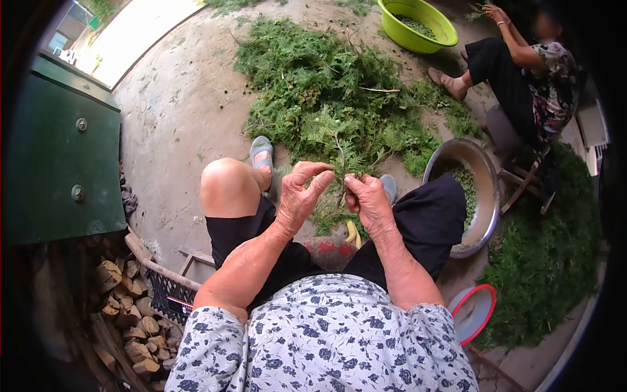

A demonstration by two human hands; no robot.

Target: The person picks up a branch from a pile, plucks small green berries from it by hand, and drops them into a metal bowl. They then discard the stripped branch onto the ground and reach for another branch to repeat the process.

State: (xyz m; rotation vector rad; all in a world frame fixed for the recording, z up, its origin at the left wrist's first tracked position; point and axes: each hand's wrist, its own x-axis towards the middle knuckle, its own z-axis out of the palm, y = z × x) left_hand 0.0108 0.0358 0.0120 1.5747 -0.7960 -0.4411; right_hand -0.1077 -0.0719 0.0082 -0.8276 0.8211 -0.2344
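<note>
My right hand (pixel 369 201) pinches the stem of a green evergreen sprig (pixel 339 153) that stands up between my hands, above my lap. Just left of the sprig is my left hand (pixel 304 195), thumb and forefinger curled together at its edge; whatever lies between those fingertips is too small to make out. Beyond my feet a big heap of cut evergreen branches (pixel 307 78) covers the ground. By my right knee, a wide metal basin (pixel 484 225) holds many small green cones (pixel 465 183).
A yellow-green tub (pixel 392 29) with more green cones stands at the far side. A seated person (pixel 548 85) at right holds a sprig. Behind them lies more greenery (pixel 542 281). A red-rimmed basin (pixel 486 307), stacked firewood (pixel 134 313) and a green cabinet (pixel 62 150) are nearby.
</note>
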